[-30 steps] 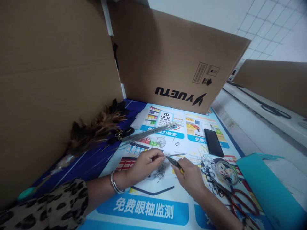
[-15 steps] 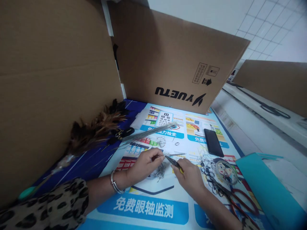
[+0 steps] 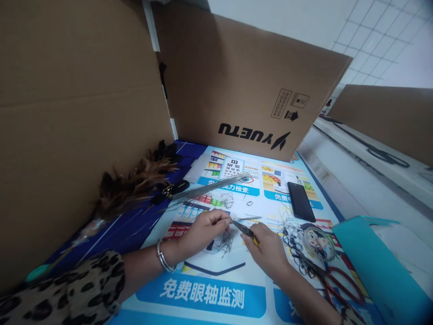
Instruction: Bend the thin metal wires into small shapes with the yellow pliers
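My right hand is closed around needle-nose pliers with yellow on the handle, their dark jaws aimed left. At the jaw tips, my left hand pinches a thin wire between thumb and fingers; its far part is too small to follow. Beneath the left fingers lies a tangle of short bent wires. Just beyond the pliers are a few straight wire pieces. Farther back rests a bundle of long straight silver wires, and a small dark ring sits near it.
Right of my hands are black wire loops, a round clear container, red-handled scissors, a phone and a teal case. Brown feathers lie at left. Cardboard panels wall the back and left.
My left fingers have shifted slightly and the thumb is turned a little at the pliers' tips. The pliers stay almost in place; the other things have not moved.
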{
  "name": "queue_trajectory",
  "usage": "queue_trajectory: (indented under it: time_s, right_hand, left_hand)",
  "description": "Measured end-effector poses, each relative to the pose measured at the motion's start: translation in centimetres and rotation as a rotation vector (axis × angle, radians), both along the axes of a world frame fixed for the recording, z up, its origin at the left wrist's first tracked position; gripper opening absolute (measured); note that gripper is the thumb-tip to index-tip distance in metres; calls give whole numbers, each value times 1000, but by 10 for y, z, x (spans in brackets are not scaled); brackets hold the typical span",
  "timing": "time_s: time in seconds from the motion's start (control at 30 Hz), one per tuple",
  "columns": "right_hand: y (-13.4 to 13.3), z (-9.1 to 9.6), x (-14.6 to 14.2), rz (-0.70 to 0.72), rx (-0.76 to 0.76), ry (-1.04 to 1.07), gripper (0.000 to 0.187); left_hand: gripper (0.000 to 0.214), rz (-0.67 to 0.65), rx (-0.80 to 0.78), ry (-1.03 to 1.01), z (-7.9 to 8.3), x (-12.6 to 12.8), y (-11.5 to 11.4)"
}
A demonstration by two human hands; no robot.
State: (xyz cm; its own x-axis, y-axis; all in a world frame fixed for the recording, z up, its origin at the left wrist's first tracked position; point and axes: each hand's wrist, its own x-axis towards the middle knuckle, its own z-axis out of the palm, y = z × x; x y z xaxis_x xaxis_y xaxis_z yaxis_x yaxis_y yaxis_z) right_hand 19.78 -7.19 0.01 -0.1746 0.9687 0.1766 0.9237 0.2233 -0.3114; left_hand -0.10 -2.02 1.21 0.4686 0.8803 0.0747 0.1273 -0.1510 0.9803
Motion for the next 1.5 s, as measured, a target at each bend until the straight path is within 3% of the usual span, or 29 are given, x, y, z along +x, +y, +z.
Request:
queue_trajectory:
  time_s: [0.23, 0.6, 1.0, 1.5]
  right_hand:
    - [2, 3, 2, 8, 31, 86, 23]
    - [3, 0, 4, 43, 70, 17, 21]
    - [-1, 4, 5, 71, 187, -130, 18]
    - [-1, 7, 1, 56, 174, -190, 15]
  left_hand:
    - [23, -5, -26, -58, -3, 0, 1]
    - [21, -26, 24, -40, 0, -2, 0]
    - [26, -109, -252, -170, -3, 0, 1]
    - [25, -78, -366, -285, -4, 3, -3]
